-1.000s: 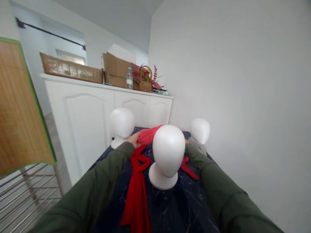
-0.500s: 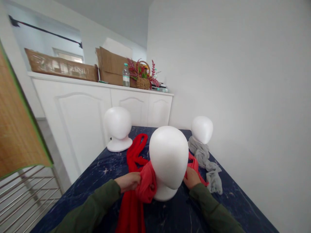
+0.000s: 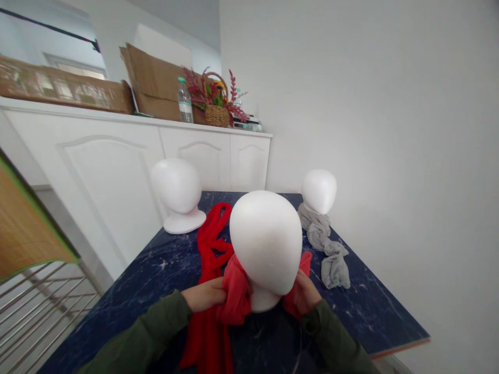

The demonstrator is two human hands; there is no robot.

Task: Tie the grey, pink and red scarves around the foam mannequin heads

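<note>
A white mannequin head (image 3: 265,241) stands at the middle of the table, its neck between my hands. A coral-red scarf (image 3: 236,291) passes behind that neck and shows on both sides. On the left, my left hand (image 3: 205,294) grips the bunched scarf. My right hand (image 3: 306,293) is closed on the scarf's other side, close against the neck; its fingertips are partly hidden. A brighter red scarf (image 3: 210,259) lies lengthwise on the table, partly under my left hand and the coral one.
Another white mannequin head (image 3: 177,189) stands bare at the back left. At the back right, a third head (image 3: 319,191) wears a grey scarf (image 3: 327,244). Behind the dark blue table (image 3: 156,265) runs a white cabinet (image 3: 117,156) with boxes. A metal rack (image 3: 50,306) stands left.
My right hand has drawn the right part of the coral scarf in against the neck and toward me. My left hand keeps its grip. The camera view has shifted.
</note>
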